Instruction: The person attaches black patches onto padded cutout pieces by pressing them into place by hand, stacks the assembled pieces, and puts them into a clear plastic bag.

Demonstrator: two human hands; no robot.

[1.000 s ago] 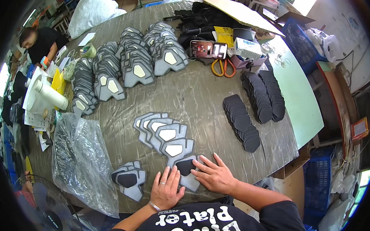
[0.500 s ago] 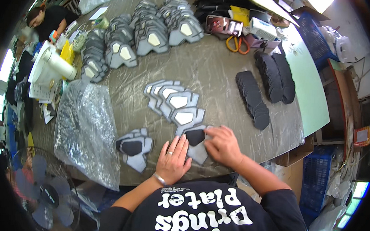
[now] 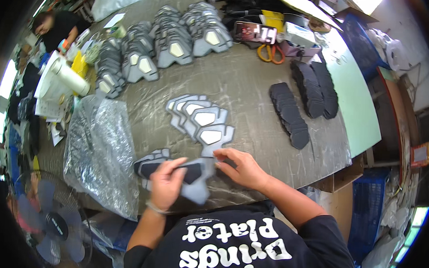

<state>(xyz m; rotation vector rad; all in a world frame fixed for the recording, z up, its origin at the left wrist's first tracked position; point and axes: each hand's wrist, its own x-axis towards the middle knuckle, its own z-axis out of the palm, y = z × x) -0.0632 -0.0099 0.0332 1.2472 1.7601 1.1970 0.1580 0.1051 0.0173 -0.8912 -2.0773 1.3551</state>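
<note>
My left hand (image 3: 166,183) grips a grey shaped pad (image 3: 196,191) with a black centre patch, its thumb and fingers closed on the pad's left side. This pad is held over another grey pad with a black patch (image 3: 148,168), which is partly hidden by the hand. My right hand (image 3: 245,171) has its thumb and fingers apart, the fingertips close to the held pad's right edge and the lower tip of a grey pad with a white centre (image 3: 211,137). That pad is the nearest in an overlapping row of several such pads.
Stacks of grey pads (image 3: 174,51) line the far side of the table (image 3: 254,107). Rows of black patches (image 3: 289,115) lie to the right. Orange-handled scissors (image 3: 270,53) and a phone (image 3: 255,32) are at the back. Clear plastic sheeting (image 3: 99,153) covers the left; a fan (image 3: 55,225) stands lower left.
The pad with the black patch has moved left and is lifted in my left hand, over the other black-patched pad. My right hand has shifted left, toward the white-centred row.
</note>
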